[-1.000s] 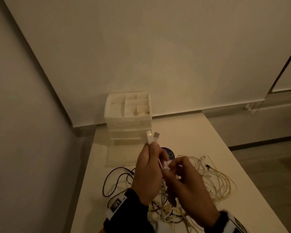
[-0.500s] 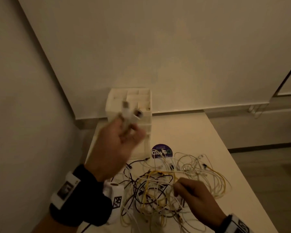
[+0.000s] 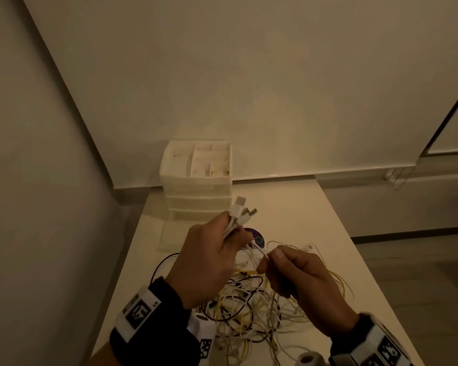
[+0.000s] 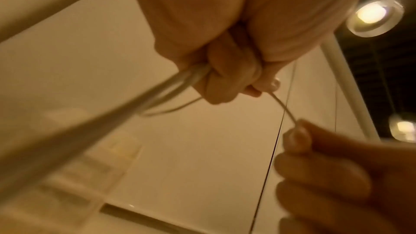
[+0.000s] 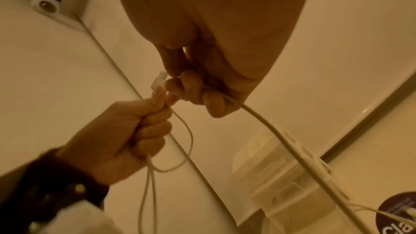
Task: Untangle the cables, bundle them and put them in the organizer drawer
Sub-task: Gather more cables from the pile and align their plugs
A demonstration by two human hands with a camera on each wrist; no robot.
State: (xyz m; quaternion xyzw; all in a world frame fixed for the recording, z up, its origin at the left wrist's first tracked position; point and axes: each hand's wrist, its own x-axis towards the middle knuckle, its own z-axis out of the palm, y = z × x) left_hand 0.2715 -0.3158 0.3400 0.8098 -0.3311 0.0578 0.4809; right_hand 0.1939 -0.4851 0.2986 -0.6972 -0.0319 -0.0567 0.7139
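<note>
white, yellow and black cables, a white organizer, a purple round sticker, black wristbands.

A plain home room: bare walls, white table, small plastic drawer organizer.

organizer stands behind the cable tangle on the table, hands above.

The left hand is back near the body from the organizer — still gripping the white cable — and the right hand is up off the tangle, pinching that cable.
</note>
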